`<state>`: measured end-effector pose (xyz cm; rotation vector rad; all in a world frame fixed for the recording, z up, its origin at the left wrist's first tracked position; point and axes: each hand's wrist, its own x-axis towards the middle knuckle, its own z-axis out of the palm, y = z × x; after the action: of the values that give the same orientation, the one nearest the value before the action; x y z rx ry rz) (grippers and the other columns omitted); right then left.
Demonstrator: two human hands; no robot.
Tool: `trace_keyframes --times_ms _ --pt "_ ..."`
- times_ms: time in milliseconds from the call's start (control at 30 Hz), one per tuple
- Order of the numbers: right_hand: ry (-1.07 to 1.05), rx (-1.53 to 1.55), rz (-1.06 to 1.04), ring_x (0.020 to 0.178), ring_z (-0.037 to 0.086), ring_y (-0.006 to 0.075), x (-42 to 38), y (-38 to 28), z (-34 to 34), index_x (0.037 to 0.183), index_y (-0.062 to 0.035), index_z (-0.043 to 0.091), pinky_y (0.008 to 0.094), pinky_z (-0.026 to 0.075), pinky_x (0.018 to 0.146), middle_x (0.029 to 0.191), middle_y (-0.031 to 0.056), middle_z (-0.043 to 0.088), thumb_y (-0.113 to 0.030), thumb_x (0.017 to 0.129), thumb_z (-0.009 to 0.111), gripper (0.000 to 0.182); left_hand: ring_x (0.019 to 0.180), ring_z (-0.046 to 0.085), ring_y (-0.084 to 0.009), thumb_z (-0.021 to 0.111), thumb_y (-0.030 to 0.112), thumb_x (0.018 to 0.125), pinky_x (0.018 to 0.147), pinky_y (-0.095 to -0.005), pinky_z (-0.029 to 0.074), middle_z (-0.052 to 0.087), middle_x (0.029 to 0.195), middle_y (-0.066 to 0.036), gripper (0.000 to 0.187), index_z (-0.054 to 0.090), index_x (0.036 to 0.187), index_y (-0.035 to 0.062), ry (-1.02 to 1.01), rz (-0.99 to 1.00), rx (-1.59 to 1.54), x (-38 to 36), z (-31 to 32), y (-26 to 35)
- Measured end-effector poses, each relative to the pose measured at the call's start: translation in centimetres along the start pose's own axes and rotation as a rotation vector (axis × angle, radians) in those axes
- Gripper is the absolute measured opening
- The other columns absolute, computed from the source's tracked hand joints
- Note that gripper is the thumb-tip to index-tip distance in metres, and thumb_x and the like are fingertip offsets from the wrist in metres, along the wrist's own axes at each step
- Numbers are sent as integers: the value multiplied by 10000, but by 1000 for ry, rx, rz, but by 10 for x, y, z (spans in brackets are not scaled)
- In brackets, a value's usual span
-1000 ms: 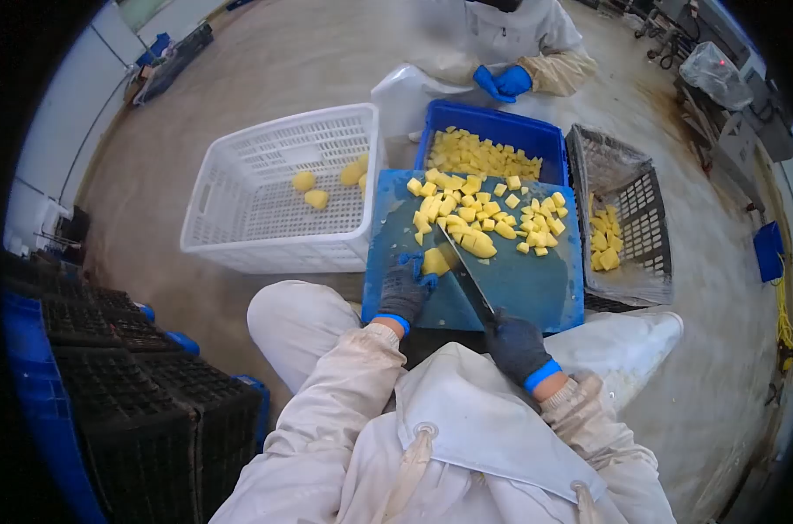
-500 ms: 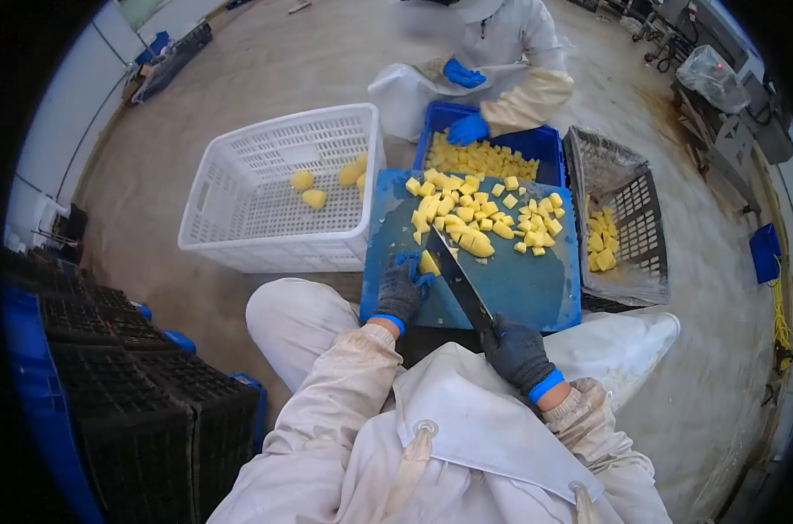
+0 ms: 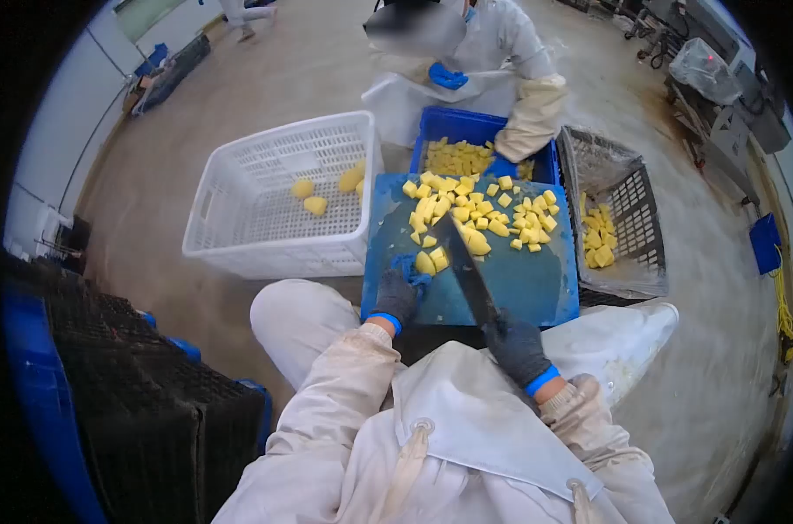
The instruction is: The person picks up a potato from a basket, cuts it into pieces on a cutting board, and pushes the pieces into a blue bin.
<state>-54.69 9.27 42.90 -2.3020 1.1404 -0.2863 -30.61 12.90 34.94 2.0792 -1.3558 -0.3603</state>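
My right hand (image 3: 513, 348), in a dark grey glove, is wrapped around the handle of a large knife (image 3: 468, 272). Its blade, slightly blurred, slants up and left over the blue cutting board (image 3: 527, 293). My left hand (image 3: 400, 292), gloved with blue fingertips, is curled against a yellow potato piece (image 3: 425, 263) at the board's left side. Cut slices (image 3: 439, 258) sit just right of that piece. Beyond the blade lies a bigger potato chunk (image 3: 477, 242), partly covered by the knife. Several potato cubes (image 3: 529, 218) spread over the board's far half.
A white crate (image 3: 278, 244) with several whole potatoes stands left. Behind the board, a co-worker's arm (image 3: 533, 118) reaches into a blue bin (image 3: 466, 122) of potato pieces. A lined black crate (image 3: 637, 210) with potato pieces stands right. Dark crates (image 3: 134, 410) are stacked lower left.
The knife blade has lifted and swung slightly left. Cut slices now stand apart beside the piece at my left hand. The co-worker's hand has moved lower and right in the blue bin.
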Motion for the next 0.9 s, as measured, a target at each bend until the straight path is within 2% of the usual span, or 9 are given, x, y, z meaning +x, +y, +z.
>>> trace_keyframes --times_ms 200,433,500,633,700,733,800,833,900 --pt "190 57 94 622 584 391 -18 18 -11 894 -31 581 478 440 540 627 203 579 -287 849 565 260 1025 526 -366 685 285 736 890 -431 428 552 1093 -213 588 488 1228 29 7 -52 -18 -6 -3 -10" --pt "119 262 254 681 588 399 -23 40 2 911 -34 578 469 455 591 712 218 602 -267 847 570 241 1060 510 -381 687 278 734 906 -461 418 486 1185 -225 623 449 1279 93 28 55 167 10 -5 22" --pt "139 355 276 697 590 400 -23 51 12 911 -36 579 460 462 605 740 218 609 -260 846 568 234 1073 502 -395 680 266 739 913 -471 412 435 1261 -228 635 425 1299 110 -137 -25 288 23 1 20" --pt "146 407 309 702 591 399 -23 57 15 914 -37 579 451 463 605 740 216 609 -253 840 572 228 1178 449 -379 650 333 771 950 -450 407 440 1273 -246 599 449 1291 115 -148 -6 311 49 6 -4" --pt "193 508 281 704 597 391 -23 58 16 911 -38 577 446 461 599 743 203 618 -239 833 580 215 1145 494 -331 586 246 821 922 -407 437 496 1230 -209 455 506 1240 88 -275 -78 -113 63 -6 -12" --pt "195 514 284 704 597 391 -23 60 17 911 -38 577 446 461 599 743 203 618 -239 833 580 215 1145 494 -331 586 246 821 922 -407 437 496 1230 -209 455 506 1240 88 -279 -77 -107 64 -10 -12" --pt "201 474 303 661 605 359 -20 59 16 890 -39 579 427 459 581 716 179 623 -217 838 577 185 1065 524 -237 531 119 840 909 -321 433 541 1178 -144 412 501 1244 49 -310 -312 -796 66 -20 -12" --pt "202 479 304 661 605 359 -19 56 13 890 -39 579 427 459 581 716 179 623 -217 838 577 185 1065 524 -237 531 119 840 909 -321 433 541 1178 -144 412 501 1244 49 -311 -312 -791 69 -26 -12" --pt "163 646 380 597 603 308 -20 50 6 875 -31 577 399 453 556 663 147 615 -207 853 563 178 1045 524 -199 527 70 830 914 -289 429 551 1162 -110 419 502 1245 19 -200 -12 -577 76 -33 -17"
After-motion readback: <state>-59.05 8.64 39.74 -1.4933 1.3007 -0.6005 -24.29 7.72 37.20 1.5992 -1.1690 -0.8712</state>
